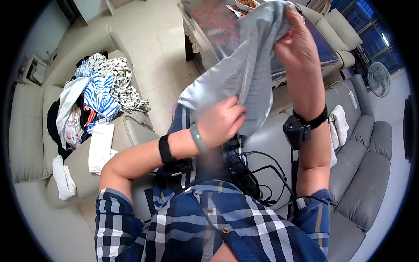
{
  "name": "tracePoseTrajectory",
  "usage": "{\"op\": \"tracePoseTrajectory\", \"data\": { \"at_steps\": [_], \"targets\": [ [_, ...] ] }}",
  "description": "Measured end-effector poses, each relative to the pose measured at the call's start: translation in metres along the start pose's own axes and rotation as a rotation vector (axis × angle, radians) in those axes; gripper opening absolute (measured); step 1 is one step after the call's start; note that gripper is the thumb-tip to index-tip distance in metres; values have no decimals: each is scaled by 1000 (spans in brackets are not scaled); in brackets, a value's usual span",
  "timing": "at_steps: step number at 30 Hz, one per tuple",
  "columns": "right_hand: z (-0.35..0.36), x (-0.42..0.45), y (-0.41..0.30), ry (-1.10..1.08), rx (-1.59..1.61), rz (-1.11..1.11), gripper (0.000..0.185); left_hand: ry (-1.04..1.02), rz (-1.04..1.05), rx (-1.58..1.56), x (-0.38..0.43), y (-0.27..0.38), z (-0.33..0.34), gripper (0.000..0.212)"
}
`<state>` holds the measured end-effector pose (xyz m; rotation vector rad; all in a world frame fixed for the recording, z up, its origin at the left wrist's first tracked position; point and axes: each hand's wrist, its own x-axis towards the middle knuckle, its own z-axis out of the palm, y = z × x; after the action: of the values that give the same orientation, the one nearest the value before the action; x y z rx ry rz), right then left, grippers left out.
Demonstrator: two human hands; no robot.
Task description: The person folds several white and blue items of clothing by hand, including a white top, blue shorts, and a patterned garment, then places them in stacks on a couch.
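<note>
A light grey striped cloth garment [250, 72] hangs stretched between the hands, above the lap and in front of a table. My right hand [296, 36] is raised and pinches its upper end between thumb and fingers. My left hand [222, 122], with a jade-coloured bangle at the wrist, is lower and bent over the garment's lower part, its fingers curled against the cloth. Part of that hand is blurred, so its hold on the cloth is unclear. Black straps circle both forearms; the right one carries a small black device [296, 131].
Heaped clothes [101, 91] lie on the beige sofa [27, 127] at left, with folded white cloths [101, 147] nearby. A covered table [209, 39] bears a dish of food [247, 4]. Black cables [271, 167] lie by the lap. A grey sofa [363, 170] and a fan [379, 79] are at right.
</note>
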<state>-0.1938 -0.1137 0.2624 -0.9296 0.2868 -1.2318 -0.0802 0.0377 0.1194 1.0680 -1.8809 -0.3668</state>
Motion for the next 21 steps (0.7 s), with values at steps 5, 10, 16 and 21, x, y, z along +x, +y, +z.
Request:
{"op": "tracePoseTrajectory", "data": {
  "at_steps": [5,10,16,21],
  "targets": [
    [-21,16,35,59,110,77,11,-41,-357,123,15,1,28,60],
    [-11,9,36,-28,99,107,11,161,-355,219,41,-49,39,62],
    [5,-12,4,-142,-210,-46,17,238,-346,255,52,-97,12,28],
    [-16,-30,-40,-84,-366,-157,19,69,-55,35,55,-91,-68,23]
  ]
}}
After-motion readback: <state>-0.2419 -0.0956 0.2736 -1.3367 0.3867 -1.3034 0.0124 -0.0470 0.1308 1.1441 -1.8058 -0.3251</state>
